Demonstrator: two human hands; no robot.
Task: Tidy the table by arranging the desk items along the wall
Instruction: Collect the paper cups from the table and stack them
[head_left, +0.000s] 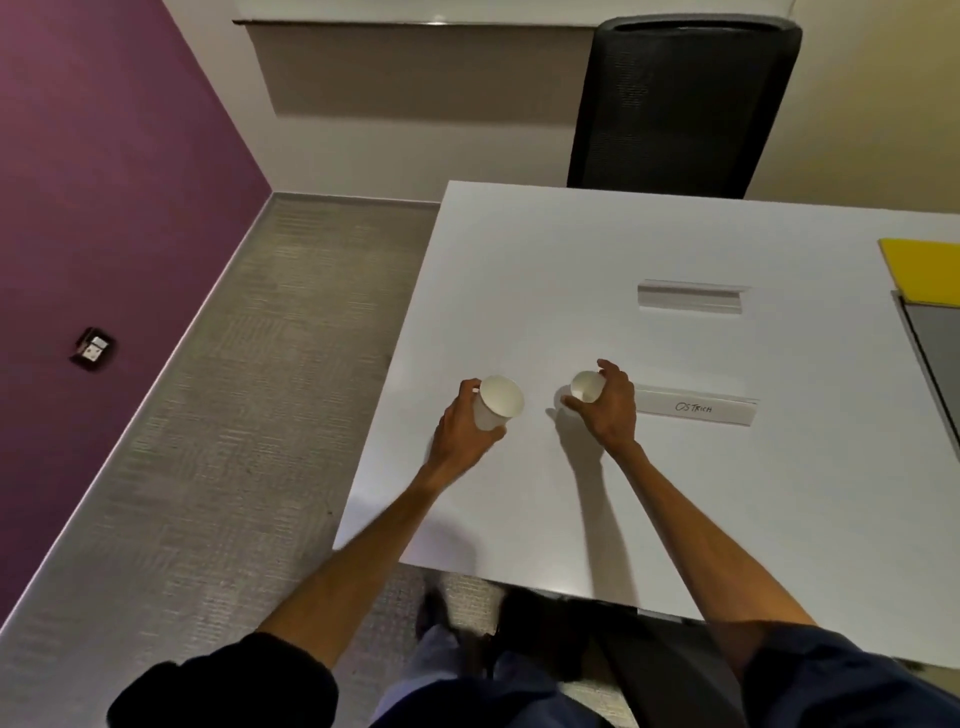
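Two white paper cups are over the near left part of the white table (519, 260). My left hand (462, 426) grips the larger cup (497, 402), tilted with its open mouth toward the right. My right hand (610, 402) wraps around the smaller cup (587, 385) from the right, and that cup leans with its mouth facing up and left. Whether either cup touches the tabletop is hard to tell. A white folded name card (696, 408) with handwriting lies just right of my right hand.
A second folded card (691, 299) lies farther back. A yellow folder (922, 267) and a grey sheet (937, 348) sit at the table's right edge. A black mesh chair (675, 104) stands behind the table. Carpet and a purple wall are to the left.
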